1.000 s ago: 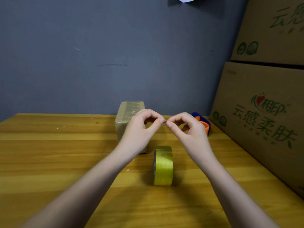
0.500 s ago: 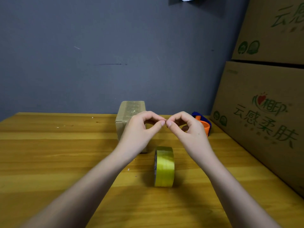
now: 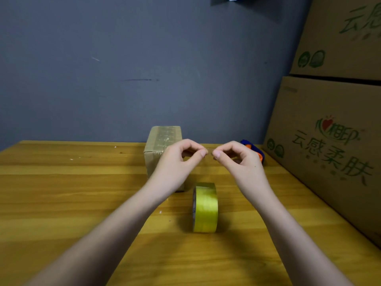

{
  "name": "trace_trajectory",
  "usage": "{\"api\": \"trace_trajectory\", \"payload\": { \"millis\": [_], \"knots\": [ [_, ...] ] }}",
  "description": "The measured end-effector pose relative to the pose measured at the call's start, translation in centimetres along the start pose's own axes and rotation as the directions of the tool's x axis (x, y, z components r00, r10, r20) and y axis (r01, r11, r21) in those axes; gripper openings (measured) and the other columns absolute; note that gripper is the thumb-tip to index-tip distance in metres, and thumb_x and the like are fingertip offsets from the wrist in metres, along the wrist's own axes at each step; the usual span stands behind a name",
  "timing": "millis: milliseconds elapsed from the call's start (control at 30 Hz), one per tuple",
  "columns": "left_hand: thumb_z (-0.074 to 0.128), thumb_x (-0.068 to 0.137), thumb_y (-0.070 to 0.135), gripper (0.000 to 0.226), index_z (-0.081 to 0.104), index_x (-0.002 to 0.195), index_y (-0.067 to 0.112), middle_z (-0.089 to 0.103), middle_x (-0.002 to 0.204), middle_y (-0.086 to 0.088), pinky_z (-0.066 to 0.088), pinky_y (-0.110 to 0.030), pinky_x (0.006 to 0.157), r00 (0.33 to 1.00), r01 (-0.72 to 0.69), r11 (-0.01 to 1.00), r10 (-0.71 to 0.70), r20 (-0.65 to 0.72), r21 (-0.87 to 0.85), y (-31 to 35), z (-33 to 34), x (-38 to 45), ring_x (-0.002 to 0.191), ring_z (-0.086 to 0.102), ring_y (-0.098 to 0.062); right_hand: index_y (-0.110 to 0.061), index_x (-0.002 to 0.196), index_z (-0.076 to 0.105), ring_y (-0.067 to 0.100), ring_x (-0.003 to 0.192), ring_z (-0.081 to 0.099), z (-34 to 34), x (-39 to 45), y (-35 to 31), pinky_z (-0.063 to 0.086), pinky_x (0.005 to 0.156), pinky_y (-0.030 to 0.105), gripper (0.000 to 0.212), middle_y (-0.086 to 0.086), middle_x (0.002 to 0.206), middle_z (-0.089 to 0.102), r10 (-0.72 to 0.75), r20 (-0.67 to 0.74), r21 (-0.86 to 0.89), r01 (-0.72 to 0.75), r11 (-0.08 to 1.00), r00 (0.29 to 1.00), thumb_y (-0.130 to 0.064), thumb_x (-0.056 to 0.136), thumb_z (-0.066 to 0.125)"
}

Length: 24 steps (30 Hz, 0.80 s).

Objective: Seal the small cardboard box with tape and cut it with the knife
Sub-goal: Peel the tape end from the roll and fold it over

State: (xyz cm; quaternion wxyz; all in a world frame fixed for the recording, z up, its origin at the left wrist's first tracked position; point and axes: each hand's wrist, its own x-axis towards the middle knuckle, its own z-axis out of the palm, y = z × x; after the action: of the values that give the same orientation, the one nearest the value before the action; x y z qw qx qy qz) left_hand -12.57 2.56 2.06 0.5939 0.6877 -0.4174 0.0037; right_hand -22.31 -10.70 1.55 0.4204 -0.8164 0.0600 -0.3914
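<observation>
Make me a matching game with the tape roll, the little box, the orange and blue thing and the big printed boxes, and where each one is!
Things:
1. tape roll
2. small cardboard box
3. orange and blue tool
4. big printed boxes

Places:
A. stacked along the right edge of the table
B. standing on its edge, nearest the person, between the forearms
C. partly hidden behind the right hand
D. near the wall, partly behind the left hand

Pairs: 1-B, 2-D, 3-C, 4-A
</observation>
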Motion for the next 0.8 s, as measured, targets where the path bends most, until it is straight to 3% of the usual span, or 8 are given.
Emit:
{"api": "trace_trajectory", "payload": {
  "millis": [133, 300, 500, 600, 700, 800],
  "knots": [
    [0.07, 0.082, 0.022, 0.004, 0.073, 0.079, 0.023, 0.072, 0.083, 0.01, 0.049, -0.013, 0.075, 0.999, 0.024, 1.0, -0.025, -0.039, -0.012, 0.1, -0.5, 0.0, 0.08, 0.064, -0.001, -0.02, 0.086, 0.071, 0.008, 0.085, 0.061, 0.0, 0.0, 0.0, 0.052, 0.077, 0.028, 0.007, -0.006, 0.083, 0.067, 0.004, 0.017, 0.006, -0.004, 1.0, 1.0, -0.022, 0.087, 0.063],
    [0.074, 0.078, 0.023, 0.005, 0.072, 0.073, 0.023, 0.07, 0.075, 0.012, 0.048, -0.013, 0.072, 0.997, 0.03, 1.0, -0.03, -0.077, 0.007, 0.2, -0.5, 0.1, 0.074, 0.063, 0.0, -0.02, 0.084, 0.071, 0.006, 0.084, 0.061, -0.2, 0.1, 0.0, 0.051, 0.074, 0.021, 0.006, -0.005, 0.083, 0.067, -0.02, 0.006, -0.002, 0.02, 1.0, 1.0, -0.02, 0.086, 0.065],
    [0.072, 0.08, 0.019, 0.003, 0.073, 0.078, 0.018, 0.072, 0.078, 0.009, 0.051, -0.017, 0.075, 0.999, -0.027, 0.999, 0.028, -0.034, 0.021, 0.1, -0.6, 0.1, 0.077, 0.065, -0.003, -0.023, 0.1, 0.069, 0.002, 0.086, 0.063, 0.1, 0.3, -0.1, 0.052, 0.072, 0.017, 0.019, -0.012, 0.085, 0.069, -0.064, 0.02, -0.103, 0.066, 0.992, 0.998, -0.025, 0.082, 0.07],
    [0.072, 0.08, 0.02, 0.005, 0.073, 0.079, 0.016, 0.071, 0.077, 0.009, 0.051, -0.016, 0.073, 0.998, -0.05, 0.998, 0.051, -0.039, 0.041, 0.0, -0.6, 0.0, 0.075, 0.063, 0.0, -0.021, 0.09, 0.073, 0.004, 0.084, 0.062, 0.4, 0.5, -0.1, 0.053, 0.073, 0.021, 0.008, -0.011, 0.083, 0.068, -0.087, 0.03, -0.124, 0.09, 0.988, 0.996, -0.022, 0.084, 0.069],
    [0.071, 0.08, 0.029, 0.012, 0.071, 0.074, 0.02, 0.07, 0.075, 0.006, 0.052, -0.028, 0.074, 0.993, -0.044, 0.996, 0.052, -0.104, 0.083, -0.9, -0.8, -0.2, 0.077, 0.065, -0.01, -0.02, 0.086, 0.073, 0.005, 0.083, 0.062, 0.6, 0.4, 0.0, 0.053, 0.072, 0.021, 0.006, -0.01, 0.083, 0.068, -0.1, 0.009, -0.129, 0.1, 0.987, 0.995, -0.023, 0.084, 0.068],
    [0.06, 0.079, 0.049, 0.029, 0.068, 0.071, 0.022, 0.071, 0.073, 0.002, 0.054, -0.044, 0.081, 0.993, 0.097, 0.994, -0.093, -0.069, 0.053, -3.0, -0.7, -1.1, 0.075, 0.067, -0.018, -0.019, 0.086, 0.072, 0.006, 0.085, 0.063, 0.5, 0.4, 0.2, 0.054, 0.075, 0.025, 0.007, -0.009, 0.084, 0.068, -0.065, -0.03, -0.098, 0.062, 0.993, 0.997, -0.023, 0.085, 0.067]
  ]
}}
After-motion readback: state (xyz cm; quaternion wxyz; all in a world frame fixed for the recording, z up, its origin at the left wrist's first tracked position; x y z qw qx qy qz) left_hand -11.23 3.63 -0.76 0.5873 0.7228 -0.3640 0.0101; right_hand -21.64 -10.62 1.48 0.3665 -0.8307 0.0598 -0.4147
